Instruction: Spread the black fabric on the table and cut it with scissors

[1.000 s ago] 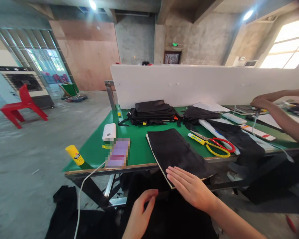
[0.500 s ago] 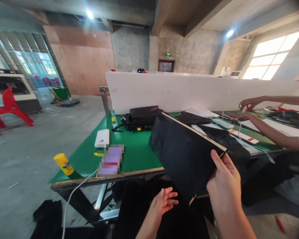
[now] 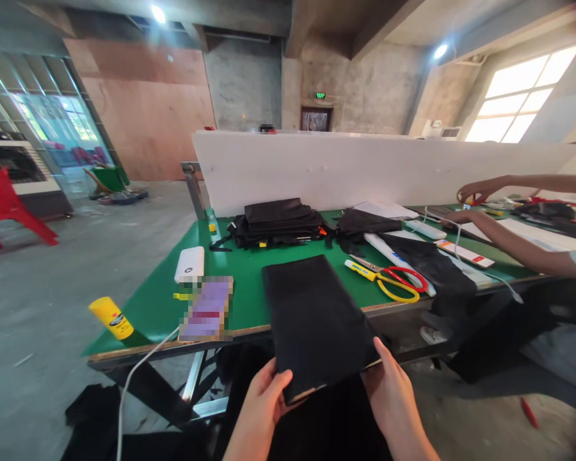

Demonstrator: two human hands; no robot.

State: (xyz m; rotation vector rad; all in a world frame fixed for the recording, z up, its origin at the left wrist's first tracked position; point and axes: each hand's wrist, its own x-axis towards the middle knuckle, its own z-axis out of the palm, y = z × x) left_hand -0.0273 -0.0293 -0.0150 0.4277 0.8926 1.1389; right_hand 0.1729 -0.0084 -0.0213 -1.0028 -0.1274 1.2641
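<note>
A flat, rectangular black-covered book (image 3: 319, 320), with a thin pale strip showing at its near edge, is held between my two hands. Its far end lies over the front edge of the green table (image 3: 249, 294). My left hand (image 3: 264, 400) grips the near left corner, thumb on top and fingers beneath. On the near right side, my right hand (image 3: 393, 397) is closed on the edge, its fingers partly hidden underneath. To the right of the book lie scissors (image 3: 396, 285) with red and yellow handles, and a yellow-and-white glue tube (image 3: 360, 269) touches them.
Behind are a stack of folded black cloth (image 3: 278, 224) and a white partition (image 3: 317, 173). At left stand a white power bank (image 3: 190, 264), a blurred phone (image 3: 204, 314) with a cable and a yellow glue stick (image 3: 111, 318). A co-worker's arms (image 3: 513, 240) reach in from the right.
The book has swung from tilted up in my right hand to lying flatter and lower in front. My left hand, open before, has taken hold of it. The scissors have come into view.
</note>
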